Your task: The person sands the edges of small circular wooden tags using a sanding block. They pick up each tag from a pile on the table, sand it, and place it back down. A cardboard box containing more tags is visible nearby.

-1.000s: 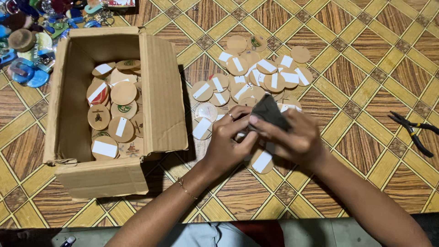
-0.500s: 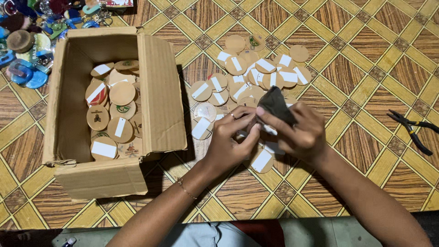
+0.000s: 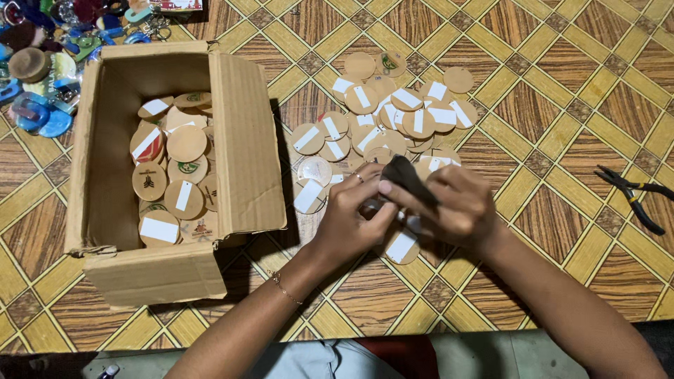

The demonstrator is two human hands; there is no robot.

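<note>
My right hand pinches a small dark piece, like a scrap of cloth or sandpaper, and presses it against something held in my left hand. That held item is mostly hidden by my fingers; it looks like one of the round wooden discs. Both hands hover over a spread of round wooden discs, many bearing a white rectangular sticker, lying on the patterned wooden-tile surface. One disc lies right under my hands.
An open cardboard box at the left holds several more wooden discs. Black pliers lie at the right edge. A heap of colourful trinkets and keyrings fills the top-left corner.
My hands stay in the same spot; the dark piece has shifted slightly left and down against the item held in my left hand.
</note>
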